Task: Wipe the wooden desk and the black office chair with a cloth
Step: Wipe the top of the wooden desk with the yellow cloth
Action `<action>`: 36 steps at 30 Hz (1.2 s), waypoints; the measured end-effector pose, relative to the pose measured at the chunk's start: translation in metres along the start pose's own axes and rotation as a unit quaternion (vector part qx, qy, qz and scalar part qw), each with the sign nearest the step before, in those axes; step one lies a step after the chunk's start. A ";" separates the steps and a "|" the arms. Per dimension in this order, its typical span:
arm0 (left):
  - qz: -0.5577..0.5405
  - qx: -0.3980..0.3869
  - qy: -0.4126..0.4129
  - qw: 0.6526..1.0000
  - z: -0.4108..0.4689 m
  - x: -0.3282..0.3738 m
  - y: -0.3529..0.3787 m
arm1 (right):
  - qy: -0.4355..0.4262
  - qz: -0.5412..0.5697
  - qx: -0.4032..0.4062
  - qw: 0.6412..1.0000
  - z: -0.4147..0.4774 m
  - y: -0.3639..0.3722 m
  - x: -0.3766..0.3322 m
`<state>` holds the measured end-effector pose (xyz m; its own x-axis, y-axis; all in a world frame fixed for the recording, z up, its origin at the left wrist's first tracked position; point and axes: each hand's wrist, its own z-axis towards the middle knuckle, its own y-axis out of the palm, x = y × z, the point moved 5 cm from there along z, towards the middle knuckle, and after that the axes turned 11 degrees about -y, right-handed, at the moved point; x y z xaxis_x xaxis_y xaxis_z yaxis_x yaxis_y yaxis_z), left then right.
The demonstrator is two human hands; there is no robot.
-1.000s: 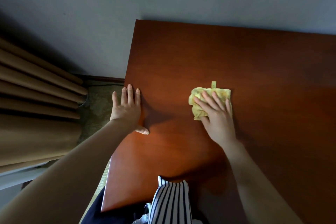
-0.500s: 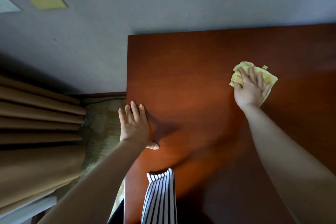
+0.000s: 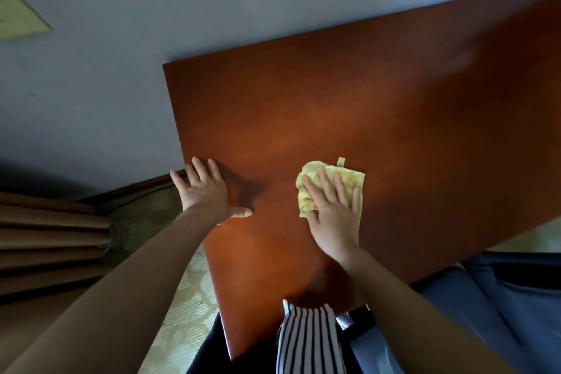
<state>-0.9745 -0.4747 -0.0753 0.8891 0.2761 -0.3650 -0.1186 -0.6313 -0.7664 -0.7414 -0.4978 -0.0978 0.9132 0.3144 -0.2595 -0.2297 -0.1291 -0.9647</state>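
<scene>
Grey wall [image 3: 212,3] runs behind the wooden desk [image 3: 394,106], whose far edge sits against it and whose left edge drops off to patterned carpet [image 3: 188,307]. You have a wide stretch of bare top open toward the far right corner and toward the wall; the near edge cuts diagonally across the lower right of your view.

Your right hand [image 3: 334,215] lies flat with fingers spread and straight, palm pressing down on the yellow cloth [image 3: 312,173], which is bunched on the desk a little left of the middle and shows past your fingertips, a small tag sticking up at its far edge. Your left hand [image 3: 206,191] is open too, fingers straight and together, thumb out to the side, resting on the desk right at its left edge with the outer fingers overhanging it. The two hands are near each other, not touching.

Brown curtain [image 3: 51,240] folds hang at the far left, well apart from the desk. A yellowish plate [image 3: 18,15] sits on the wall at upper left. Below the near edge you see your striped garment [image 3: 306,340] and, to its right, a blue-grey seat [image 3: 485,313]; whether that is the office chair you cannot tell.
</scene>
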 end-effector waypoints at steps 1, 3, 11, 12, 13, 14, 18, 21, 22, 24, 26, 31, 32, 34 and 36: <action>-0.008 0.003 0.009 1.000 -0.003 -0.001 0.002 | -0.007 0.003 0.000 1.000 -0.010 0.002 -0.010; -0.015 0.023 0.042 0.999 -0.013 0.001 0.008 | -0.032 0.020 -0.001 0.999 -0.026 0.006 -0.029; 0.023 0.071 0.188 0.979 -0.079 0.024 0.055 | -0.218 0.021 -0.031 0.975 -0.091 0.002 -0.044; 0.022 0.066 0.196 0.978 -0.087 0.027 0.061 | -0.228 0.015 -0.033 0.973 -0.100 0.002 -0.042; 0.019 0.061 0.204 0.977 -0.094 0.031 0.065 | -0.236 0.018 -0.037 0.971 -0.110 0.002 -0.038; 0.017 0.056 0.208 0.976 -0.100 0.035 0.068 | -0.244 0.028 -0.039 0.969 -0.117 0.001 -0.033; 0.018 0.032 0.192 0.981 -0.114 0.048 0.072 | -0.242 0.069 -0.039 0.967 -0.129 -0.007 -0.001; 0.044 0.039 0.177 0.982 -0.118 0.054 0.069 | -0.219 0.066 -0.044 0.972 -0.124 -0.011 0.026; 0.049 0.041 0.173 0.983 -0.117 0.054 0.069 | -0.205 0.066 -0.044 0.975 -0.120 -0.012 0.037; 0.051 0.040 0.165 0.984 -0.117 0.055 0.068 | -0.175 0.058 -0.047 0.982 -0.108 -0.017 0.062; 0.051 0.038 0.158 0.985 -0.119 0.054 0.068 | -0.146 0.040 -0.053 0.987 -0.093 -0.023 0.087; 0.047 0.039 0.147 0.987 -0.121 0.051 0.065 | -0.076 0.040 -0.032 0.996 -0.048 -0.049 0.149; 0.047 0.042 0.146 0.987 -0.121 0.049 0.064 | -0.061 0.032 -0.030 0.997 -0.040 -0.053 0.159; 0.036 0.038 0.136 0.989 -0.122 0.050 0.065 | -0.043 0.029 -0.035 0.998 -0.019 -0.059 0.175; 0.027 0.036 0.131 0.990 -0.123 0.051 0.063 | -0.016 0.031 -0.025 0.999 -0.001 -0.065 0.183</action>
<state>-0.8819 -0.5898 -0.0775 0.9638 0.0391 -0.2636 -0.1922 -0.5833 -0.7892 -0.5586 -0.4329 -0.0825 0.8863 0.3346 -0.3202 -0.2667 -0.1964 -0.9435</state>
